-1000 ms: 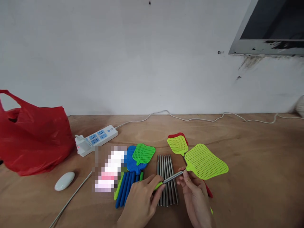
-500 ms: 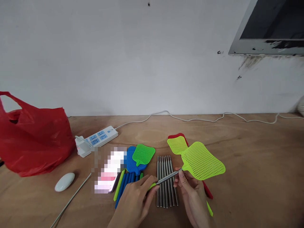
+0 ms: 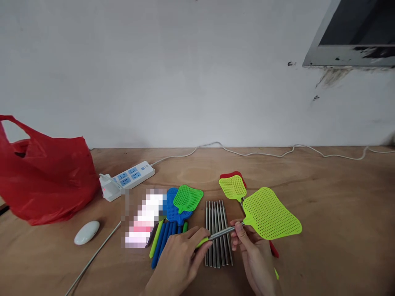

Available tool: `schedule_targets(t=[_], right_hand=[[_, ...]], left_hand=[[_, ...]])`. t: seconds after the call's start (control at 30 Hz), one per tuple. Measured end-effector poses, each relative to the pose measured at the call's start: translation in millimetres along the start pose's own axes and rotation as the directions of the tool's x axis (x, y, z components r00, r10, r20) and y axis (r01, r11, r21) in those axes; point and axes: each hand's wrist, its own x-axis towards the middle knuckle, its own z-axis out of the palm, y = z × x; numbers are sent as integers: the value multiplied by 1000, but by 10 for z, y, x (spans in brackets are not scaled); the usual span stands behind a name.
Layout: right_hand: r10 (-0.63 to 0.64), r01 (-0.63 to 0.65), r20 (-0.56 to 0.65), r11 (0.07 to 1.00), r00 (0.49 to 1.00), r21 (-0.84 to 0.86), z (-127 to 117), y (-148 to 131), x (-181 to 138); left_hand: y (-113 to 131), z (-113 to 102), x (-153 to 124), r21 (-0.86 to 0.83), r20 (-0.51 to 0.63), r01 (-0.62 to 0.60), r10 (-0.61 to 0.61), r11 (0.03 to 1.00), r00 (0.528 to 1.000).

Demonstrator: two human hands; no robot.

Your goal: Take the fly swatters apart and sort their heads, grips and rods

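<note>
Head view, any containers?
— Only a red plastic bag at the left edge of the frame, slumped on the table. Its mouth faces away, so I cannot tell what is in it.

And the hands?
— Both hold one yellow-green fly swatter in the lower middle of the frame. The left hand is clenched round the handle end. The right hand has its fingers pinched on the metal shaft just beside the mesh head. The shaft crosses just above a row of metal rods lying side by side.

What crowds them?
— Blue handles and a green swatter head lie just left of the rods. A smaller yellow swatter head lies behind, on a red one.

Open room?
— Bare wood fills the right half of the frame. A power strip and a white mouse sit left of centre. A white cable runs along the far edge by the wall.
</note>
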Motion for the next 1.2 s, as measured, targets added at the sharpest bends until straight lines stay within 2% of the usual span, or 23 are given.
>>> schedule_targets(t=[0.07,0.17,0.2,0.33,0.47,0.53,0.63,0.73,0.9,1.03,1.2], right_hand=[[-39,42,-65,999,997,30,-62,-58,40],[-153,170,-167,981,974,93,-204,-239,160],[-180,198,-166,975,970,99,-246,-299,199],[-198,211,-126,972,972,100,-290,-380,246],[-132,139,-125,989,983,50,-139,-211,102],[-27,26,-46,1000,999,-14,-33,-116,13],[18,-17,49,1000,999,-20,77,-64,-59],[32,-33,93,999,995,6,68,-123,-36],[-29,24,27,987,999,160,-50,-211,53],[-111,113,-24,988,993,109,-37,-114,27],[-125,124,18,990,992,70,39,-35,-7]], left_hand=[[-58,-64,-46,8,22,-15,14,1000,1000],[-225,-178,-145,8,-4,-52,52,999,999],[-285,-212,-176,16,-53,-54,54,998,997],[-421,-283,-239,52,-84,-65,69,997,994],[-322,-204,-195,55,-105,-90,95,994,990],[-228,-126,-152,40,-90,-77,80,996,993],[-135,-39,-102,6,-64,-47,48,999,997],[-151,-33,-98,-6,-49,-32,31,999,998],[-241,-68,-144,2,-79,-16,16,1000,997],[-216,-46,-146,25,-108,-19,22,999,994],[-190,-9,-108,66,-142,-21,30,998,989]])
